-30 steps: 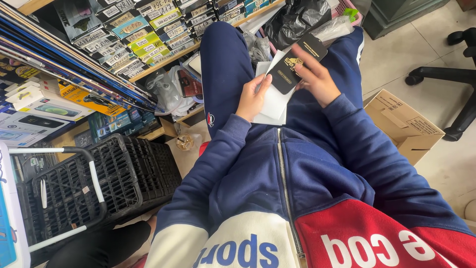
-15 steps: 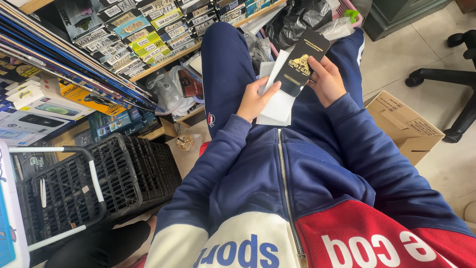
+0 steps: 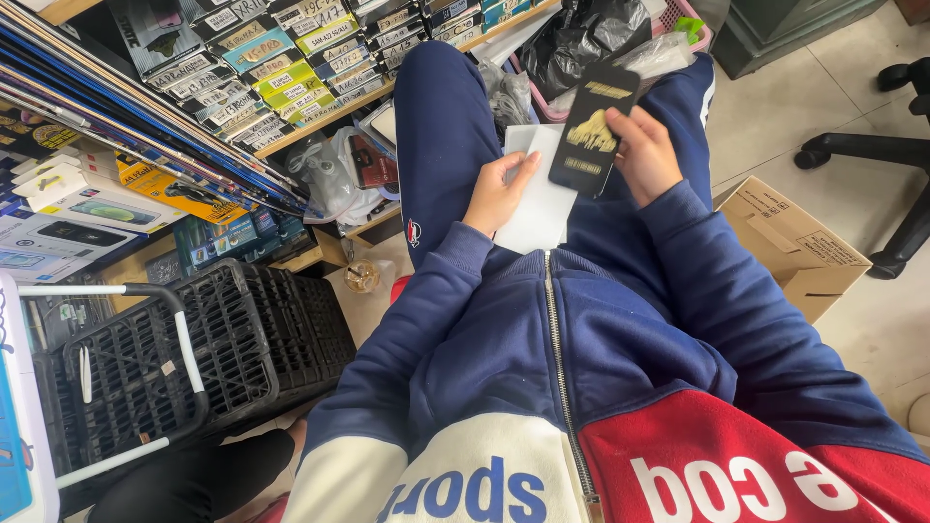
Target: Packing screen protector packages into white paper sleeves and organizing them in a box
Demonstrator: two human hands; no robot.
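My right hand holds a flat black package with gold print, lifted above my lap and tilted upright. My left hand grips the edge of a white envelope-like sheet that rests on my lap between my blue-trousered legs. The black package overlaps the upper right part of the white sheet. My arms are in a navy jacket with red and white panels.
A wooden shelf packed with small boxed goods runs along the upper left. A black plastic crate stands at lower left. A cardboard box sits on the tiled floor at right, near an office chair base. Black plastic bags lie ahead.
My right hand has lifted the black package up and away from the white sheet, turning it more upright. My left hand has stayed on the white sheet.
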